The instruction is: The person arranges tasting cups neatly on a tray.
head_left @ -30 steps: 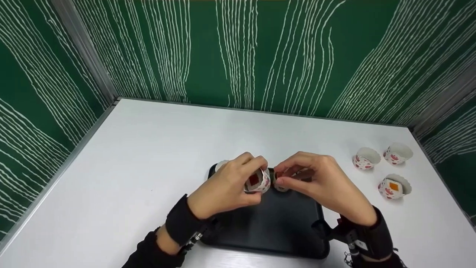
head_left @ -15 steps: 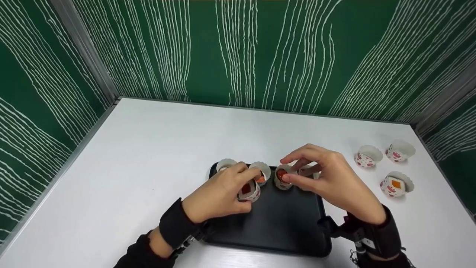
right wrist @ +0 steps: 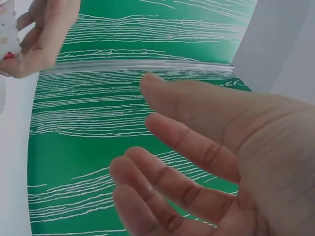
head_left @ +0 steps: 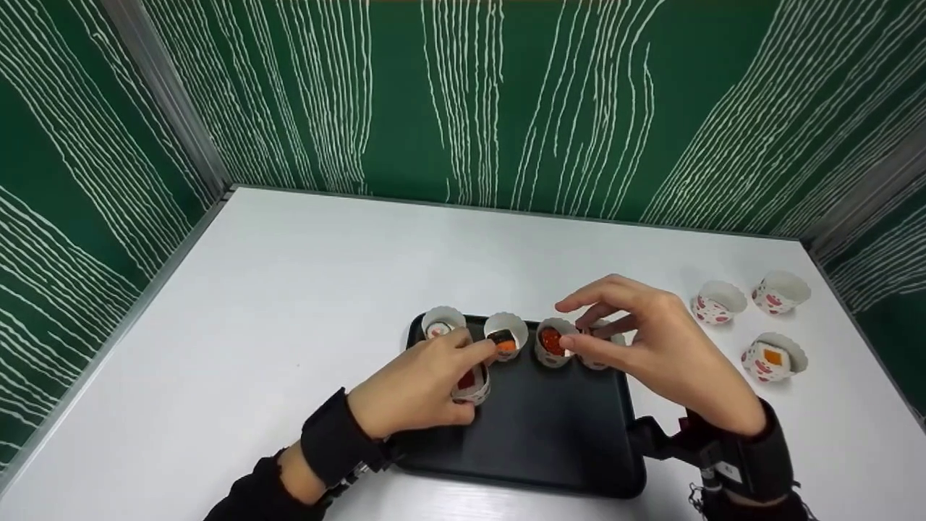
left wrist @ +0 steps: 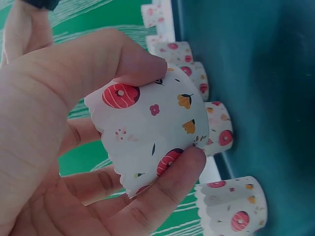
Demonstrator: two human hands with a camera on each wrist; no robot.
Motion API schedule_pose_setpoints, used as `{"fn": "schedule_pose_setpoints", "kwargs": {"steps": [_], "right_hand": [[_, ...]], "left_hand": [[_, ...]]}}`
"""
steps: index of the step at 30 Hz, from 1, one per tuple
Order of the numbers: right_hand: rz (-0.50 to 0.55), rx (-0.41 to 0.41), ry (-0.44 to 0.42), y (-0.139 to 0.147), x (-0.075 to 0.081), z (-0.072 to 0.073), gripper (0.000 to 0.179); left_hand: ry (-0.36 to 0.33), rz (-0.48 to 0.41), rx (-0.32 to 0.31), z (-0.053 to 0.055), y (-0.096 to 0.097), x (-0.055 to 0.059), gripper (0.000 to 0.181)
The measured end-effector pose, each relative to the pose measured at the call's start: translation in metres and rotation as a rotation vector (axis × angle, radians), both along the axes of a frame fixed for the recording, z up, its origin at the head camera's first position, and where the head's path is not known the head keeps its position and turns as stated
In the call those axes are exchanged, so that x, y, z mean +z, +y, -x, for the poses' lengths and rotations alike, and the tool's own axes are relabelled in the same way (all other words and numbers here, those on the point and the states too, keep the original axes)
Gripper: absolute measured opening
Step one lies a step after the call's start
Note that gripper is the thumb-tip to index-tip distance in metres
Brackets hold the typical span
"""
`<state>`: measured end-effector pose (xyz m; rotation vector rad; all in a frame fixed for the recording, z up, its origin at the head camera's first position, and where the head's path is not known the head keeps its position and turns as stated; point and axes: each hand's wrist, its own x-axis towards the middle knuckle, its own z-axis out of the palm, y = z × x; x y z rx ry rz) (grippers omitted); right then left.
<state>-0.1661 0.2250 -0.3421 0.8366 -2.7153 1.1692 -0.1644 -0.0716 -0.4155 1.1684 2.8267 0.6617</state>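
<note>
My left hand (head_left: 416,383) grips a patterned paper baking cup (left wrist: 157,110) over the left part of the black tray (head_left: 535,441). A dark red piece (head_left: 466,380) shows inside that cup. Along the tray's far edge stands a row of similar cups: one with a white roll (head_left: 437,330), one with a black-and-orange sushi-like piece (head_left: 503,340), one with a glossy red topping (head_left: 552,341). The rightmost cup (head_left: 595,360) is partly covered by my right hand (head_left: 644,329). In the right wrist view, that hand's thumb and fingers are apart with nothing between them.
To the right on the white table (head_left: 289,275) stand three more cups. The nearest cup (head_left: 767,365) contains a white piece with an orange square; the others (head_left: 718,304) show no contents. Green panels with white lines (head_left: 463,94) border the table.
My left hand has moved left and slightly toward me with its cup, uncovering the cups behind. My right hand has drawn away from the red-topped cup, to the right, its fingers loosened.
</note>
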Motion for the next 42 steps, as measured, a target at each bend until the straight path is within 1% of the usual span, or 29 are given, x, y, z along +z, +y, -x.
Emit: {"fn": "schedule_pose_setpoints", "kwargs": {"steps": [3, 10, 16, 23, 28, 34, 42], "right_hand": [[-0.005, -0.004, -0.001, 0.001, 0.001, 0.000, 0.027], [-0.018, -0.015, -0.004, 0.002, 0.001, -0.001, 0.027], [-0.019, -0.035, -0.002, 0.006, 0.000, -0.002, 0.028], [-0.009, -0.036, 0.035, 0.007, -0.002, -0.001, 0.029], [-0.022, -0.039, 0.021, 0.006, -0.003, -0.001, 0.028], [-0.022, -0.043, 0.001, 0.004, -0.002, 0.000, 0.027], [-0.024, -0.041, -0.008, 0.003, -0.001, 0.001, 0.027]], "left_hand": [[-0.017, 0.022, 0.003, -0.001, -0.003, -0.003, 0.057], [-0.010, 0.074, 0.011, -0.001, -0.008, -0.010, 0.056], [-0.046, 0.091, 0.013, 0.001, -0.011, -0.015, 0.055], [-0.056, 0.120, 0.028, -0.001, -0.016, -0.020, 0.056], [-0.071, 0.136, 0.032, -0.001, -0.017, -0.024, 0.056], [-0.047, 0.138, 0.036, -0.001, -0.017, -0.028, 0.055], [-0.017, 0.120, 0.034, -0.002, -0.019, -0.028, 0.054]]}}
